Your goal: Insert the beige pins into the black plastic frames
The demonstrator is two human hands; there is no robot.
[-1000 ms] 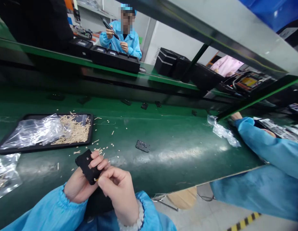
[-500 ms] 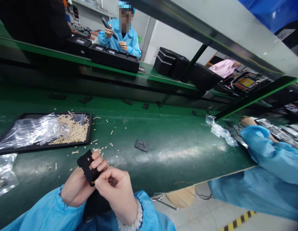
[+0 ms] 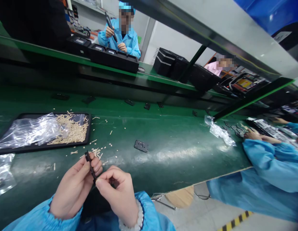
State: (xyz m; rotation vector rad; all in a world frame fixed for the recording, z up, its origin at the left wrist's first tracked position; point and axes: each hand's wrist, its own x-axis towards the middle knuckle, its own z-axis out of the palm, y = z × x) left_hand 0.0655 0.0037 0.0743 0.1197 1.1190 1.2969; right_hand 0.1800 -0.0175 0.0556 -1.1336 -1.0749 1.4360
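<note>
My left hand [image 3: 75, 184] grips a thin black plastic plate [image 3: 90, 166], now seen nearly edge-on, between thumb and fingers above the bench. At the plate's lower end my right hand [image 3: 117, 191] is closed in a pinch, its thumb and forefinger touching that end. Whatever lies between those fingertips is too small to make out. Just beyond the hands is a little heap of short beige strips [image 3: 97, 152]. Another black plate [image 3: 141, 146], with cutouts, lies flat on the green bench to the right.
A black tray [image 3: 89, 128] at left holds many beige strips [image 3: 72, 130] under a clear plastic bag [image 3: 33, 130]. Several black parts [image 3: 129, 102] line the bench's back. At right, a co-worker's sleeve [image 3: 267, 157] reaches past crumpled plastic [image 3: 221, 133]. Another person [image 3: 128, 41] works across the bench.
My left hand has turned the black plate from showing its broad face to nearly edge-on. The right hand's pinch stays at its lower end. The co-worker's hand at right has moved slightly.
</note>
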